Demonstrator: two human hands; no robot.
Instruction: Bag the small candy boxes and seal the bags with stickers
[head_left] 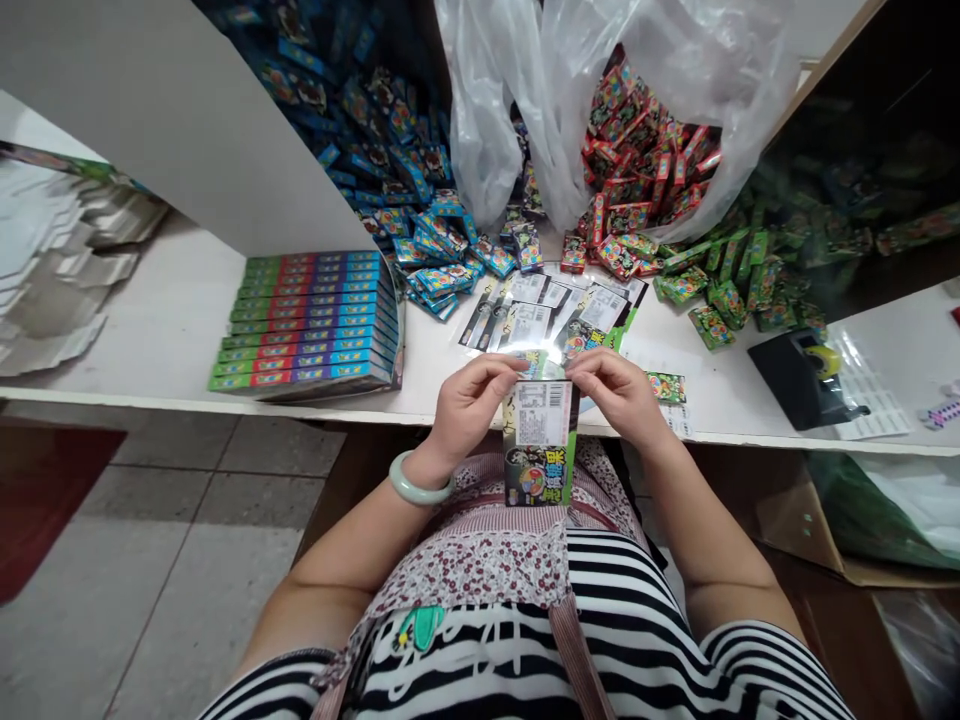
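Between my two hands hangs a printed candy packet (538,455), dark with green edges and a white label near its top, held over my lap at the table's front edge. My left hand (474,398), with a pale bangle on its wrist, pinches the packet's upper left corner. At the upper right corner, the fingers of my right hand (619,392) are pinched on it too. Just beyond my hands, several similar flat packets (529,318) lie overlapping on the white table (315,392). A small green candy box (666,388) lies beside my right hand.
A stack of boxes in coloured rows (307,320) stands on the left. Behind are piles of blue boxes (420,160), red boxes (637,150) in a clear plastic bag (502,130), and green boxes (739,275). A black tape dispenser (795,375) is at the right.
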